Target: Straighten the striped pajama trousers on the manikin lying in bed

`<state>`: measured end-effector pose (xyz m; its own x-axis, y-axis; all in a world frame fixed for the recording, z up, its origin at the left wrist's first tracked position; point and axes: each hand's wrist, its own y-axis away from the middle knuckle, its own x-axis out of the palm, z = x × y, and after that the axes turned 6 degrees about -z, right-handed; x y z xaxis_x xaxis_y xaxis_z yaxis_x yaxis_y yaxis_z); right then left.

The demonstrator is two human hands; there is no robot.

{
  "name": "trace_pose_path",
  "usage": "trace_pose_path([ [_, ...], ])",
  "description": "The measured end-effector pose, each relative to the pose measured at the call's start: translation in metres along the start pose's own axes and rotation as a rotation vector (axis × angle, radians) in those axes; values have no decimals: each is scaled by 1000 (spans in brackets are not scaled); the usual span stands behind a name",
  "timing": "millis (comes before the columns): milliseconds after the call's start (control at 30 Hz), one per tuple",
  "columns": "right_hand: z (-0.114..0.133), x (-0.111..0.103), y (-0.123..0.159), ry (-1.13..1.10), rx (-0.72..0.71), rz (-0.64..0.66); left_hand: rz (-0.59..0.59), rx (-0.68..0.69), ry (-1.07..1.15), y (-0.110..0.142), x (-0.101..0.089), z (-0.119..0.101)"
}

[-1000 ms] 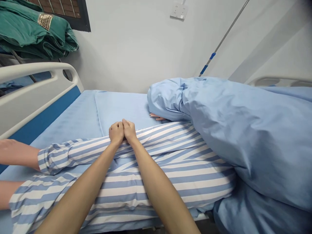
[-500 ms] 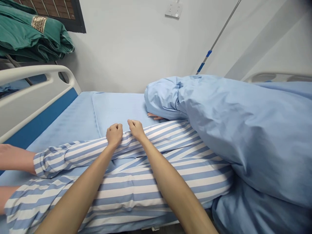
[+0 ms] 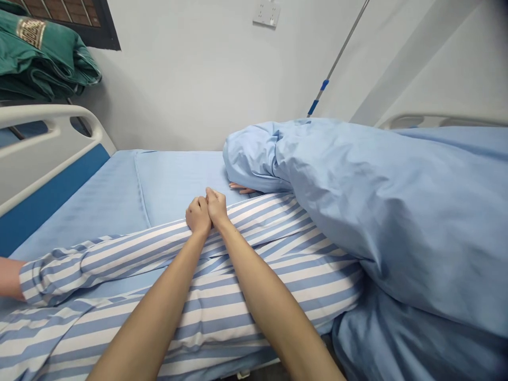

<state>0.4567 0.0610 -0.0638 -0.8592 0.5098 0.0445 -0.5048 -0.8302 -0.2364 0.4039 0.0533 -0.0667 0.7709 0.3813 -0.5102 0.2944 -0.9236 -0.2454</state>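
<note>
Hospital room walls (image 3: 190, 79) stood pale and gray behind a bed (image 3: 178, 180). A white power socket (image 3: 266, 14) sat high on the far wall, and a thin metal pole (image 3: 337, 58) with blue bands leaned up on the right. Folded green cloth (image 3: 35, 58) lay in a pile at the far left, by a dark brown grille (image 3: 75, 13). A white bed rail (image 3: 39, 143) with a blue strip ran along the left side, and a blue sheet (image 3: 91, 211) covered the bed. On the right, a big puffy blue quilt (image 3: 377, 222) lay in a heap, and a few fingers (image 3: 240, 188) poked out from under it at the far end. A blue-and-white striped shirt (image 3: 254, 222) lay across the middle of the bed, and its sleeve (image 3: 99, 262) stretched left to a bare arm (image 3: 8, 278) at the edge of the view. The left hand (image 3: 198, 216) and the right hand (image 3: 217, 207) were both closed, side by side and touching, and they pinched the striped shirt near the quilt.
</note>
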Motion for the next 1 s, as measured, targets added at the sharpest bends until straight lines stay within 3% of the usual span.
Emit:
trace_pose_path([
  [100,9,-5,-3,211,-52,26,34,42,-51,3,-2,3],
  [267,18,-33,-12,565,-302,186,67,68,-119,5,-1,2],
  [533,8,-52,-10,437,-256,133,98,101,-70,1,1,-9],
  [700,3,-53,-22,181,-143,74,96,46,118,-2,25,-32],
  [800,3,-54,-25,143,-91,24,65,57,81,3,37,-34],
  [867,8,-56,-24,218,-124,2,63,102,35,8,40,-32],
  [1000,21,-69,-24,470,-355,5,108,162,26,12,36,-29],
])
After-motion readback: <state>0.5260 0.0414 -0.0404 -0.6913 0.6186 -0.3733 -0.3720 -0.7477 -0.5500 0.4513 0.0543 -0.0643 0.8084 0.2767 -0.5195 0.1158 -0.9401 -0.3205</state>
